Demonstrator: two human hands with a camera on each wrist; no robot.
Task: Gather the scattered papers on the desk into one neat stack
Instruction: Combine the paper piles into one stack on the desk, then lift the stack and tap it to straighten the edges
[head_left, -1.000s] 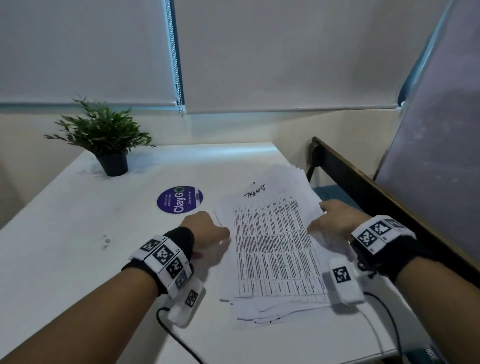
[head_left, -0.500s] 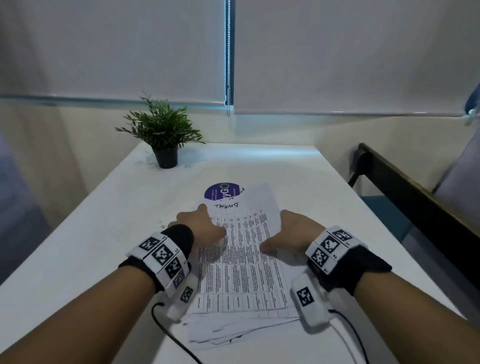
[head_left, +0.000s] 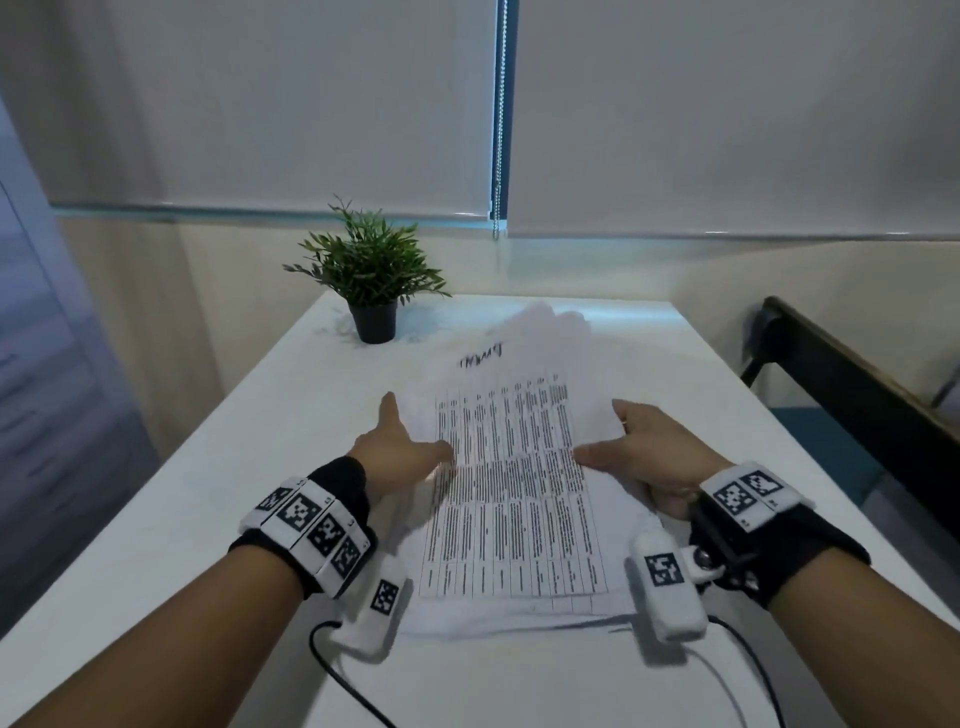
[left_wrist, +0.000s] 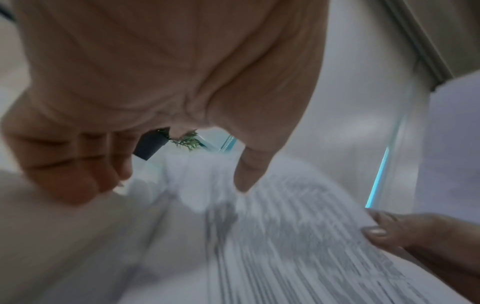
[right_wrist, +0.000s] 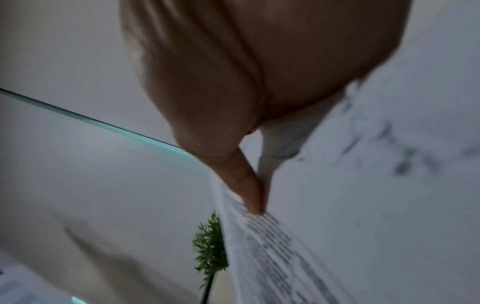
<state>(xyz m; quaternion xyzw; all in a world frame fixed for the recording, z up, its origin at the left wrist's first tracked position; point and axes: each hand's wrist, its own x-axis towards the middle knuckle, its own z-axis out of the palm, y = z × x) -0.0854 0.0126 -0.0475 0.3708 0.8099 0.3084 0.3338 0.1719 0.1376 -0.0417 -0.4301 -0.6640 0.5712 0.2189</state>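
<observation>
A stack of printed papers (head_left: 514, 493) with a table of text on its top sheet lies lengthwise in the middle of the white desk (head_left: 234, 499); its far end is blurred. My left hand (head_left: 415, 431) is at the stack's left edge, with the thumb on the top sheet and the fingers (left_wrist: 103, 181) curled down beside the edge. My right hand (head_left: 623, 441) grips the right edge, and its thumb (right_wrist: 249, 185) presses on the top sheet (right_wrist: 363, 205). That thumb (left_wrist: 381, 230) also shows in the left wrist view, on the paper (left_wrist: 298, 236). The sheets' near ends are slightly uneven.
A small potted plant (head_left: 371, 280) stands at the back left of the desk, just beyond the stack. A dark wooden rail (head_left: 857, 384) runs along the desk's right side. Wrist cables (head_left: 343, 680) trail over the near edge. Closed blinds cover the window behind.
The stack has slid left from the desk's right edge to its middle and now hides the purple round sticker. Both hands have gone from pressing on the sides to holding the side edges.
</observation>
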